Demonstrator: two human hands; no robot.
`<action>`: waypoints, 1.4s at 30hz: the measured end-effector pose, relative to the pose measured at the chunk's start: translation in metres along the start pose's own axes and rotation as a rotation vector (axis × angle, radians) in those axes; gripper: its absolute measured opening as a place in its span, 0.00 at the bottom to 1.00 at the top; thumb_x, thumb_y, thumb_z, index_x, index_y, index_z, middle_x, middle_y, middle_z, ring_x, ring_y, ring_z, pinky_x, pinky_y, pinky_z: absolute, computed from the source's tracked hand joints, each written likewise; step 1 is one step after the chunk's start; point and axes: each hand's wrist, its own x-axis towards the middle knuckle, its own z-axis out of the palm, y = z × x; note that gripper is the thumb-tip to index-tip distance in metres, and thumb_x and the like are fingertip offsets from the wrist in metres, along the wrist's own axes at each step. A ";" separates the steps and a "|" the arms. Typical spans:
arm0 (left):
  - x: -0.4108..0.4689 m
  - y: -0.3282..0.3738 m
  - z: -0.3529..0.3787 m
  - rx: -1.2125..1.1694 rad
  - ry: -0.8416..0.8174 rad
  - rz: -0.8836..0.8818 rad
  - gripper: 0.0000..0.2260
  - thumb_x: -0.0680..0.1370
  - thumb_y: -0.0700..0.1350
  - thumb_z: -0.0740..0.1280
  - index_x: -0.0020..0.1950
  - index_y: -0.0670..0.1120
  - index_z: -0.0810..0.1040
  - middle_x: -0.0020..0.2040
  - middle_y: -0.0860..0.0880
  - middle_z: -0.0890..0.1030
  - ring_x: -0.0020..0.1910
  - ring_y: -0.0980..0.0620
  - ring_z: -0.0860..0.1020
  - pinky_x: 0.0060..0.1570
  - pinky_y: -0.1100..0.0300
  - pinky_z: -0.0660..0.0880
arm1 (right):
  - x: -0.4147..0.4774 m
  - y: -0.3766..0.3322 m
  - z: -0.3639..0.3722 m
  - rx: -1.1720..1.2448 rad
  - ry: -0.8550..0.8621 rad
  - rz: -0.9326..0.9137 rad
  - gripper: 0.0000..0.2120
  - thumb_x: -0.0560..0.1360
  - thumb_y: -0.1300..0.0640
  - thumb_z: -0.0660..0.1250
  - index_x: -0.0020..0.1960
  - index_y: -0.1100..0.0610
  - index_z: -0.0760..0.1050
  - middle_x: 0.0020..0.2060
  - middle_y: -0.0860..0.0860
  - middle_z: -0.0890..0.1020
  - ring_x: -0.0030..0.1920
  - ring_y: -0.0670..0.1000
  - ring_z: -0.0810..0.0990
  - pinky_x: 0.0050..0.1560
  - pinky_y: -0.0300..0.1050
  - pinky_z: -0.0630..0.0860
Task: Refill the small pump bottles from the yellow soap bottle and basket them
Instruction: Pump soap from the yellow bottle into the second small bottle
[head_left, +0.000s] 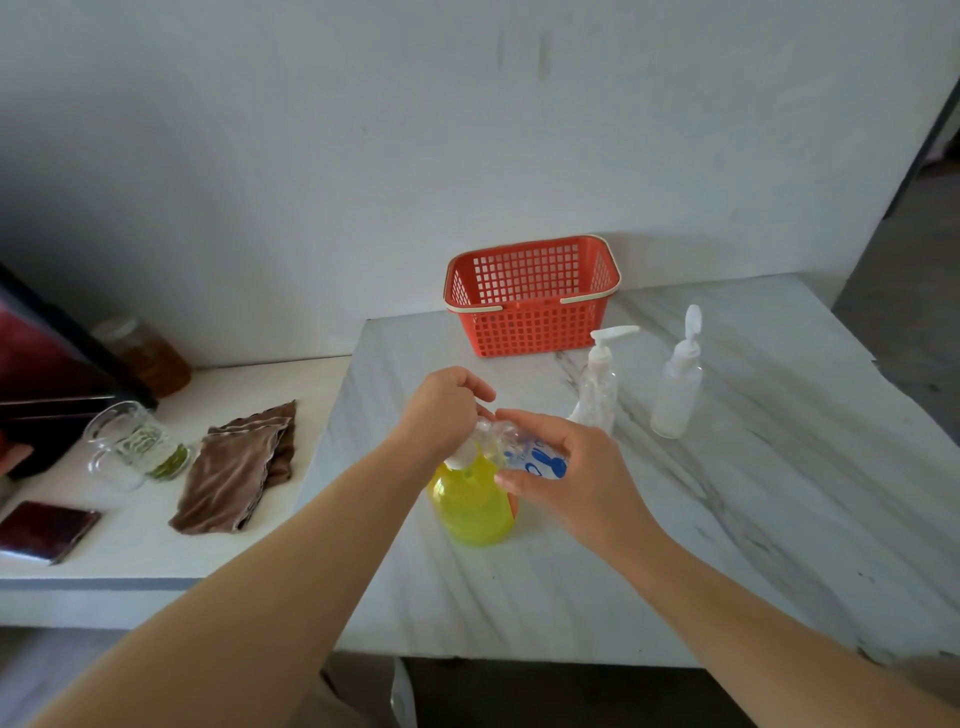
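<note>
The yellow soap bottle (472, 506) stands on the marble table (727, 519) near its front. My left hand (441, 410) is closed over its white pump head. My right hand (561, 467) holds a small clear bottle with blue print (524, 452), tilted sideways with its neck toward the pump. Two more small bottles stand behind to the right: a clear pump bottle (600, 389) and a frosted bottle with a flip cap (675, 389). The red basket (530, 296) sits at the back by the wall with nothing in it.
A lower white shelf on the left carries a brown cloth (239, 467), a glass mug (130, 447), a jar of amber liquid (150, 358) and a dark red wallet (47, 530). The table's front edge runs just below my forearms.
</note>
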 end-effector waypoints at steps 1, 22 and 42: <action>0.000 0.001 -0.001 -0.014 -0.003 -0.004 0.15 0.76 0.31 0.52 0.49 0.43 0.77 0.39 0.46 0.80 0.33 0.52 0.74 0.32 0.61 0.69 | 0.000 0.000 -0.001 0.004 0.003 -0.001 0.24 0.67 0.59 0.76 0.57 0.38 0.76 0.50 0.45 0.84 0.50 0.43 0.82 0.53 0.40 0.79; 0.003 -0.003 0.002 -0.053 0.015 0.009 0.15 0.76 0.31 0.52 0.44 0.44 0.77 0.37 0.47 0.80 0.33 0.52 0.75 0.33 0.62 0.71 | 0.002 -0.001 -0.001 0.011 -0.003 0.009 0.24 0.67 0.62 0.75 0.59 0.44 0.78 0.48 0.44 0.85 0.49 0.42 0.83 0.52 0.39 0.79; 0.006 -0.005 0.003 0.002 0.036 0.044 0.17 0.74 0.30 0.51 0.39 0.44 0.77 0.36 0.48 0.79 0.33 0.53 0.74 0.33 0.62 0.70 | 0.001 0.002 0.000 0.014 -0.013 0.019 0.24 0.66 0.58 0.75 0.61 0.45 0.78 0.50 0.45 0.84 0.50 0.43 0.83 0.53 0.41 0.79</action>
